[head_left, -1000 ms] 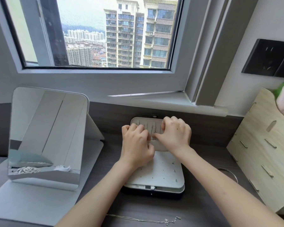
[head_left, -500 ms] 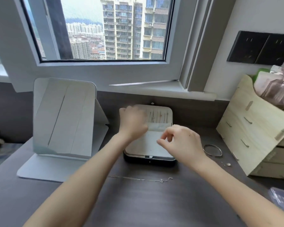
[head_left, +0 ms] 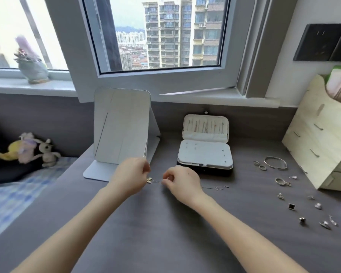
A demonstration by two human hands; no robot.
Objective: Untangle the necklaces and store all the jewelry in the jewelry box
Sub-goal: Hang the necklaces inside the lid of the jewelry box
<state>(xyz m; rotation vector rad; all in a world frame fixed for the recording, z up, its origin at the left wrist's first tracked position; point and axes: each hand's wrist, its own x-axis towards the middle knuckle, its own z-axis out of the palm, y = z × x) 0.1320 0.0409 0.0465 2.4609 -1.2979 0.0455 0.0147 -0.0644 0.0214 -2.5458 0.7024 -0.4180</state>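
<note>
The left hand (head_left: 132,174) and right hand (head_left: 182,182) are close together but apart, low over the grey desk (head_left: 165,233). The right thumb and forefinger pinch the thin necklace (head_left: 217,188), which lies flat on the desk and trails toward 3 o'clock. The left fingers are curled just above its pendant end, and whether they grip it cannot be told. One second earlier both hands pressed on the lid panel of the jewelry box (head_left: 205,154). Half a second earlier only the left remained there, and now both have left it. The box stands open at 1 o'clock from the hands, with chains hung in its upright lid and small studs on its white tray. A folding mirror (head_left: 122,127) stands at 11 o'clock. At 3 o'clock lie a bangle (head_left: 275,162), rings (head_left: 260,165) and scattered earrings (head_left: 303,211), in front of a wooden organizer (head_left: 319,138).
</note>
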